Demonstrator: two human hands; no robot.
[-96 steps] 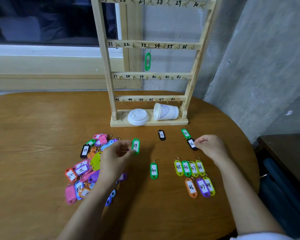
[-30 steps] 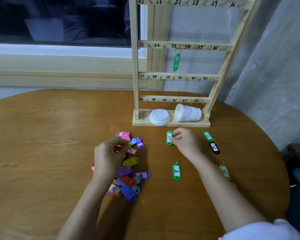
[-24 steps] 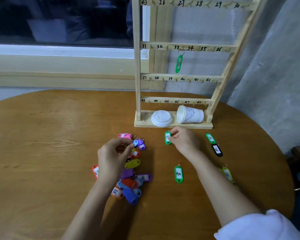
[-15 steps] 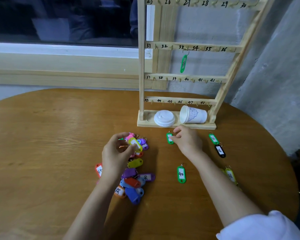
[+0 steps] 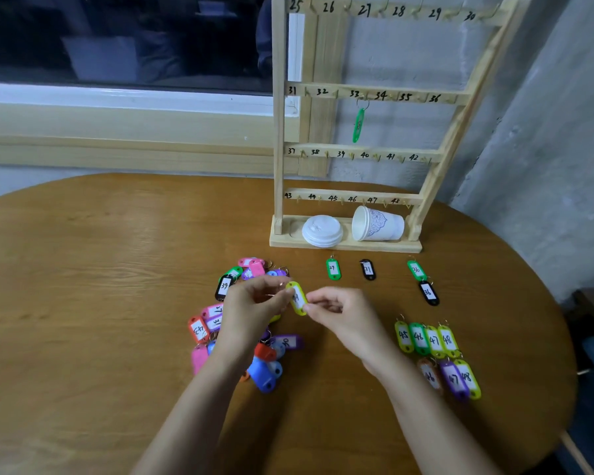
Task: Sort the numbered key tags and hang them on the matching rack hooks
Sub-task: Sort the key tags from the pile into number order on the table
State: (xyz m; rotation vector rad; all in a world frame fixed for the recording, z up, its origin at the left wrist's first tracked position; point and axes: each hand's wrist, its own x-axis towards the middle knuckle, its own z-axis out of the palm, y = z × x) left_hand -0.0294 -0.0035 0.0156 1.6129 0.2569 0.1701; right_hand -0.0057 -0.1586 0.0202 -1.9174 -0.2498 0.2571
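R hand (image 5: 340, 313) has left green tag 29 (image 5: 333, 269) by the rack base and come back to centre. It now meets L hand (image 5: 254, 308) on the yellow-green tag (image 5: 297, 298), which L already held.

Far left is a pile of mixed tags (image 5: 216, 323): pink, orange, purple, blue and a black 39. They lie loose on the wooden table (image 5: 83, 269), partly under the L wrist. L hand, fingers curled, pinches the yellow-green tag at its upper left edge w/ thumb + fingertips. The tag is up off the table, just right of the pile, between both hands. Its long axis runs near-to-far, tipped a bit: far end points toward the rack & slightly left, near end back at the person. It has a lime plastic frame w/ a white paper window facing up. The black handwritten no. is too blurred to read. R hand pinches its near end, thumb + index.

Further right, in a line before the rack, lie green tag 29, black tag 31 (image 5: 368, 269) and a green tag w/ unclear no. (image 5: 416, 270). Black tag 36 (image 5: 428, 293) lies just nearer than that last one. Nearer still is row 45–48 (image 5: 426, 339), side by side, w/ row 46–48 (image 5: 450, 377) below it.

Behind stands the rack (image 5: 278, 132), w/ one hung green tag (image 5: 358, 125) at hook 33. A lid (image 5: 322, 231) and a cup (image 5: 378, 224) on its side sit on the base.
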